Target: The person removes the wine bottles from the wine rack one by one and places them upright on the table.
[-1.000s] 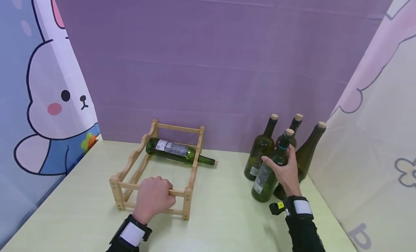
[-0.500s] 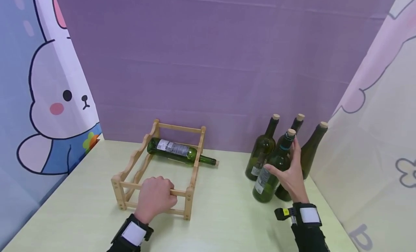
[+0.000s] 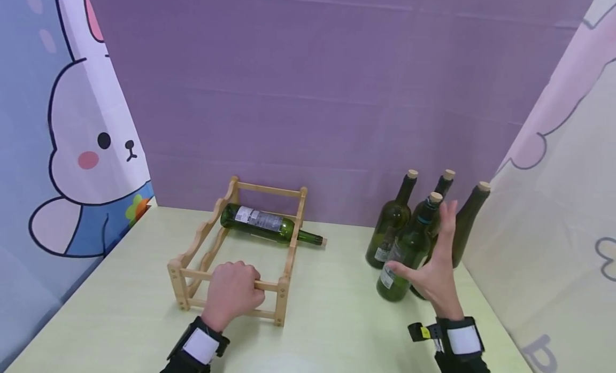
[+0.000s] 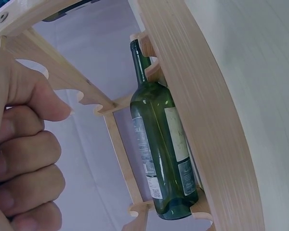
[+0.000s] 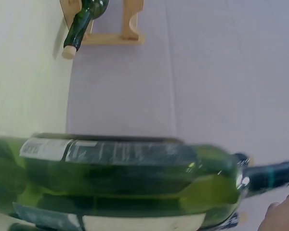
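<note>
My left hand point(image 3: 231, 293) grips the front top rail of a light wooden wine rack point(image 3: 178, 285). One green wine bottle point(image 3: 260, 223) lies across the far end of the rack, its corked neck sticking out to the right; the left wrist view shows its labels. On the right, my right hand point(image 3: 433, 279) has its fingers spread, thumb and forefinger apart beside the front standing wine bottle point(image 3: 409, 250). In the right wrist view that corked green bottle point(image 5: 135, 178) fills the lower part, a bit of my hand point(image 5: 284, 214) near its neck.
Behind the front bottle stand more corked bottles: one at left point(image 3: 390, 228), one at the back point(image 3: 445, 186), and one at right point(image 3: 467, 220), partly behind my hand. A purple cloth point(image 3: 337, 106) hangs behind the pale table point(image 3: 332, 319); printed curtains point(image 3: 544, 218) flank it.
My right hand has loosened from the front bottle and drawn back toward me and to the right, fingers spreading. The bottle still stands in place. My left hand keeps its grip on the rack.
</note>
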The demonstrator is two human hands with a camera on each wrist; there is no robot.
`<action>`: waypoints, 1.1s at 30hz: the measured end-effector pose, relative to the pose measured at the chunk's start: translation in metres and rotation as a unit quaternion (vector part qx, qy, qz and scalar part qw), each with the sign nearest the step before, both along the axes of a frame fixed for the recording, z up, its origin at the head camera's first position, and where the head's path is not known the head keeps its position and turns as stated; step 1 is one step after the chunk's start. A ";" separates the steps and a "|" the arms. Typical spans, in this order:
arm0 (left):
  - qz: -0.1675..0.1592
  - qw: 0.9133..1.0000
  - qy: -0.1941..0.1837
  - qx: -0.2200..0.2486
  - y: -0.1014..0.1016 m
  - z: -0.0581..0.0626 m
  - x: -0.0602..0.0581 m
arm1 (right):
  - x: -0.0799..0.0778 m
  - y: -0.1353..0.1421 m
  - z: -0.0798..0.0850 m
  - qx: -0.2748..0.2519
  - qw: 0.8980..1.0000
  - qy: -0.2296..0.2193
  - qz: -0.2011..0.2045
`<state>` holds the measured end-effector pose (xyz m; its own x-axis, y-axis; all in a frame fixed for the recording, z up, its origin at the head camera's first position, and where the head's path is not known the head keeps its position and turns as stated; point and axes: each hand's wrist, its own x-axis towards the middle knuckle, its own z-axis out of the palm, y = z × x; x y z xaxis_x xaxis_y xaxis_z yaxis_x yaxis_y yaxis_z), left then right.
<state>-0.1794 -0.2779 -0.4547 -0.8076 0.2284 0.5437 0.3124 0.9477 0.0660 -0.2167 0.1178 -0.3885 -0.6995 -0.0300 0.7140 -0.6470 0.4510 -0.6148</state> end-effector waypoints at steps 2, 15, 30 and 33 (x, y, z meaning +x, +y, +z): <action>0.000 1.000 0.000 0.001 -0.001 0.000 0.000 | 0.007 -0.010 0.006 0.009 0.999 0.028 0.021; 0.003 1.000 0.004 -0.014 -0.004 0.003 0.003 | -0.011 -0.049 -0.011 0.122 0.991 -0.013 0.052; -0.003 1.000 0.005 -0.023 -0.003 0.004 0.000 | -0.057 -0.089 -0.042 0.223 0.967 -0.119 0.027; -0.002 1.000 0.002 -0.026 -0.002 0.005 0.000 | -0.064 -0.094 -0.046 0.228 0.963 -0.138 0.031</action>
<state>-0.1795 -0.2798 -0.4494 -0.8043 0.2607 0.5340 0.3170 0.9483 0.0144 -0.2809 0.0237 -0.4349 -0.8481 -0.3439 0.4031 -0.5208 0.6814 -0.5143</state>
